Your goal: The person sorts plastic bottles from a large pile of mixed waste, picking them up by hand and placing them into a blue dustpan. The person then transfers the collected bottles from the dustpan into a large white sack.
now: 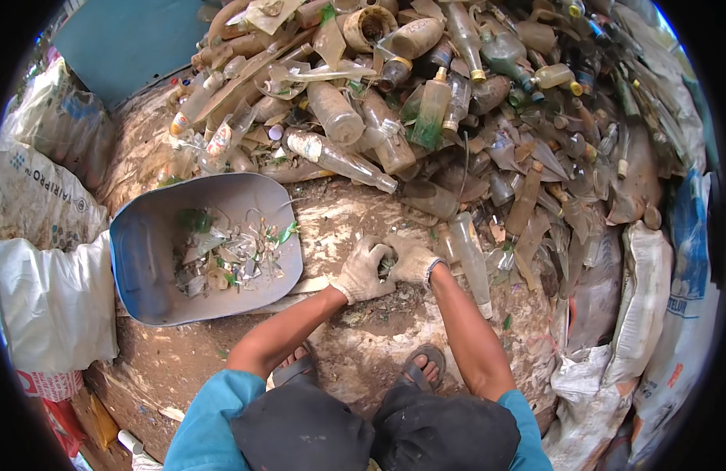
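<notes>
Two gloved hands meet over scraps on dirt floor

White woven sacks [53,306], slack and creased, stand at the far left. Just beside them lies a grey-blue metal basin [151,267], smooth-walled and tilted on its side, holding a loose heap of clear and green plastic scraps [221,255]. The dirt floor [355,345] is pale, caked and littered with small fragments.

Left hand [363,271] wears a soiled knit glove; forearm bare, reaching forward from a blue sleeve, fingers curled downward. Right hand [414,261], gloved likewise, is bent inward at the wrist and touches the left. Both are partly closed around a small dark bit of debris [387,263] between them; what it is cannot be told. It sits just right of the basin, at the foot of the bottle pile.

One clear, dusty plastic bottle [471,263] lies just right of the right hand. Beyond, a large pile of dirty plastic bottles [426,102], crushed and capped, fills the upper right. More sacks [645,314] line the right edge.
</notes>
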Action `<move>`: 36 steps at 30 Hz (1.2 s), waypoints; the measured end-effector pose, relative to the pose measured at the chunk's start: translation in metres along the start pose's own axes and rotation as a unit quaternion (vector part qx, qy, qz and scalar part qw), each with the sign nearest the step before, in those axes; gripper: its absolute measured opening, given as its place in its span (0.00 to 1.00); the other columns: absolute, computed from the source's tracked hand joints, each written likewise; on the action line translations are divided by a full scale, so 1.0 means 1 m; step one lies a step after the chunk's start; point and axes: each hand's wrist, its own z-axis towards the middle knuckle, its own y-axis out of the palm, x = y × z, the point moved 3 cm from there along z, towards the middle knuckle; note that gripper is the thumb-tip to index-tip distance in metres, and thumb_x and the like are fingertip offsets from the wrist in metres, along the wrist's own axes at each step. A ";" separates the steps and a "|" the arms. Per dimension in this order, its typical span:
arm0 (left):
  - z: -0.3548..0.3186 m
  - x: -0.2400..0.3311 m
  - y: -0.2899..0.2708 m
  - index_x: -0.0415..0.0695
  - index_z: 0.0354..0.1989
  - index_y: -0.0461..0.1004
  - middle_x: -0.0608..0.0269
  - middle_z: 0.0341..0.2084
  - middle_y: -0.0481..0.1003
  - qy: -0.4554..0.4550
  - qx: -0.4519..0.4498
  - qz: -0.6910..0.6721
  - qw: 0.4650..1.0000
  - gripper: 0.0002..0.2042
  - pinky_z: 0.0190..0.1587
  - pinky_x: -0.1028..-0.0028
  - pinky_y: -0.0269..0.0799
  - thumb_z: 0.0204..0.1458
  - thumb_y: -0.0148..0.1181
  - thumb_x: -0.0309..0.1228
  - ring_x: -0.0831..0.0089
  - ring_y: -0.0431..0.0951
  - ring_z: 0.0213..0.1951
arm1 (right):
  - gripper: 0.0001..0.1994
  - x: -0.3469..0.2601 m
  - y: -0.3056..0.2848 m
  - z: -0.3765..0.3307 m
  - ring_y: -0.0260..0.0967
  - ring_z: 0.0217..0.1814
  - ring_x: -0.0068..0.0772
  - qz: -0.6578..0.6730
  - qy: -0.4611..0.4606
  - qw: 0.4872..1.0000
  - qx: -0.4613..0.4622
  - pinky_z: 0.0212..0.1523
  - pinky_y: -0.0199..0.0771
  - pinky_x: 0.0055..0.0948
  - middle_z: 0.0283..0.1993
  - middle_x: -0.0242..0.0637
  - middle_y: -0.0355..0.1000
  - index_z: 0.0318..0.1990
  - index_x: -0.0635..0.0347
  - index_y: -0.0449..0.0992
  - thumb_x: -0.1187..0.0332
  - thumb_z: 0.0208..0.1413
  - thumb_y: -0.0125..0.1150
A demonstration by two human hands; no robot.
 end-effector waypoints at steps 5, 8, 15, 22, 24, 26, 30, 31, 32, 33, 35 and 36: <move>0.013 0.028 -0.011 0.45 0.43 0.69 0.47 0.44 0.68 -0.042 -0.022 -0.070 0.996 0.23 0.49 0.54 0.72 0.40 0.75 0.32 0.45 0.73 0.46 | 0.31 -0.009 -0.026 -0.035 0.74 0.51 0.44 0.086 -0.047 0.995 0.032 0.55 0.73 0.35 0.48 0.45 0.75 0.52 0.61 0.77 0.64 0.33 0.76; 0.025 0.040 -0.021 0.43 0.40 0.72 0.48 0.43 0.69 -0.009 -0.015 -0.092 0.996 0.18 0.49 0.56 0.72 0.42 0.73 0.30 0.47 0.73 0.46 | 0.31 -0.011 -0.041 -0.047 0.75 0.56 0.44 0.111 -0.081 0.988 0.064 0.60 0.73 0.35 0.52 0.45 0.77 0.54 0.61 0.77 0.68 0.36 0.73; 0.052 0.029 -0.027 0.42 0.41 0.74 0.49 0.42 0.72 -0.052 -0.109 -0.078 0.990 0.18 0.50 0.58 0.72 0.43 0.71 0.33 0.50 0.75 0.47 | 0.34 -0.005 -0.053 -0.037 0.66 0.70 0.51 0.023 -0.081 0.992 0.091 0.71 0.66 0.39 0.65 0.51 0.71 0.63 0.62 0.72 0.67 0.43 0.70; 0.036 0.015 -0.051 0.44 0.71 0.59 0.38 0.60 0.67 -0.102 -0.192 0.108 0.970 0.50 0.66 0.53 0.65 0.37 0.75 0.47 0.40 0.66 0.64 | 0.52 0.007 -0.030 -0.051 0.64 0.72 0.57 -0.027 0.086 0.994 0.064 0.70 0.67 0.44 0.70 0.61 0.63 0.74 0.55 0.56 0.50 0.42 0.75; 0.013 0.013 -0.060 0.46 0.73 0.56 0.37 0.66 0.61 -0.087 -0.172 0.139 0.972 0.56 0.69 0.41 0.53 0.34 0.75 0.56 0.37 0.56 0.70 | 0.67 0.003 -0.020 -0.058 0.60 0.74 0.64 -0.026 0.144 0.989 0.025 0.70 0.67 0.50 0.72 0.67 0.57 0.79 0.50 0.40 0.49 0.33 0.82; -0.006 0.011 -0.054 0.45 0.75 0.53 0.33 0.70 0.56 -0.062 -0.177 0.243 0.952 0.66 0.72 0.35 0.43 0.26 0.75 0.69 0.35 0.52 0.73 | 0.68 -0.007 -0.011 -0.054 0.58 0.75 0.63 -0.068 0.155 0.986 0.007 0.71 0.65 0.51 0.72 0.67 0.57 0.80 0.50 0.39 0.53 0.33 0.83; -0.013 -0.004 -0.031 0.42 0.75 0.55 0.35 0.69 0.59 -0.051 -0.146 0.262 0.953 0.67 0.73 0.36 0.40 0.28 0.70 0.75 0.37 0.52 0.74 | 0.55 -0.009 -0.001 -0.037 0.60 0.72 0.64 -0.020 0.117 0.993 -0.001 0.71 0.66 0.48 0.70 0.62 0.62 0.74 0.55 0.55 0.62 0.35 0.81; -0.011 -0.007 -0.025 0.42 0.74 0.57 0.36 0.68 0.60 -0.037 -0.146 0.246 0.957 0.65 0.73 0.36 0.40 0.29 0.70 0.74 0.37 0.53 0.73 | 0.52 -0.007 0.000 -0.032 0.61 0.71 0.64 -0.009 0.086 0.996 0.012 0.70 0.67 0.47 0.69 0.60 0.64 0.73 0.56 0.59 0.63 0.36 0.80; -0.008 -0.009 -0.019 0.42 0.73 0.58 0.37 0.67 0.61 -0.024 -0.145 0.230 0.962 0.63 0.72 0.35 0.40 0.30 0.69 0.74 0.38 0.53 0.73 | 0.43 -0.005 0.000 -0.027 0.66 0.67 0.60 -0.013 0.062 0.997 0.033 0.66 0.70 0.45 0.64 0.58 0.68 0.65 0.58 0.66 0.64 0.37 0.79; -0.005 -0.010 -0.016 0.42 0.72 0.59 0.37 0.67 0.62 -0.009 -0.139 0.215 0.967 0.62 0.72 0.35 0.40 0.32 0.69 0.73 0.38 0.54 0.73 | 0.34 -0.002 0.000 -0.022 0.70 0.62 0.57 0.000 0.039 0.997 0.072 0.62 0.72 0.43 0.58 0.55 0.72 0.57 0.61 0.73 0.64 0.38 0.77; 0.001 -0.007 -0.012 0.43 0.63 0.69 0.43 0.57 0.68 0.034 -0.096 0.166 0.981 0.45 0.66 0.41 0.54 0.38 0.71 0.59 0.42 0.65 0.63 | 0.28 0.006 0.001 -0.014 0.74 0.57 0.53 0.017 0.038 0.997 0.066 0.57 0.75 0.41 0.52 0.53 0.76 0.51 0.62 0.77 0.64 0.38 0.77; 0.003 -0.006 -0.008 0.43 0.61 0.70 0.44 0.53 0.69 0.036 -0.106 0.126 0.986 0.41 0.64 0.42 0.57 0.38 0.72 0.55 0.43 0.67 0.60 | 0.22 0.009 0.000 -0.011 0.75 0.50 0.52 0.034 0.043 0.995 0.083 0.52 0.76 0.39 0.45 0.50 0.77 0.42 0.63 0.78 0.65 0.37 0.77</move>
